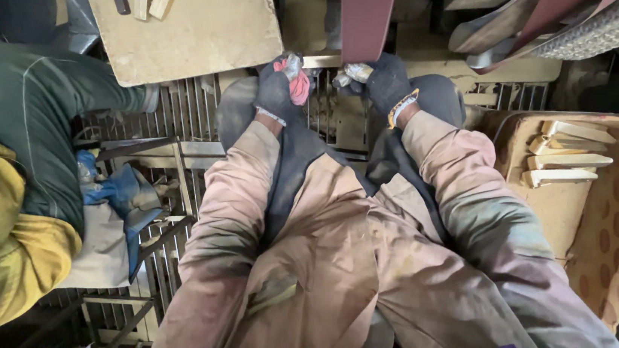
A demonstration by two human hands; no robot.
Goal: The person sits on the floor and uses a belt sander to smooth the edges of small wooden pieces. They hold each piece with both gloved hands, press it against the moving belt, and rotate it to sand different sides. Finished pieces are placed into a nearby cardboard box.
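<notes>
No packages, labels, signs or screens show.

Pale wooden strip (pixel 325 61): narrow, light-coloured, lying roughly level across view, pressed against lower end of dark red sanding belt (pixel 365 17). Middle part hidden behind belt; ends show either side. Left hand (pixel 280 88), dark glove with pink-red patch, pinches left end; right hand (pixel 382 83), dark glove, grips right end. Fingers wrapped with pale tape near tips. Belt: flat, broad, maroon, running straight up from strip to top edge of view.
</notes>
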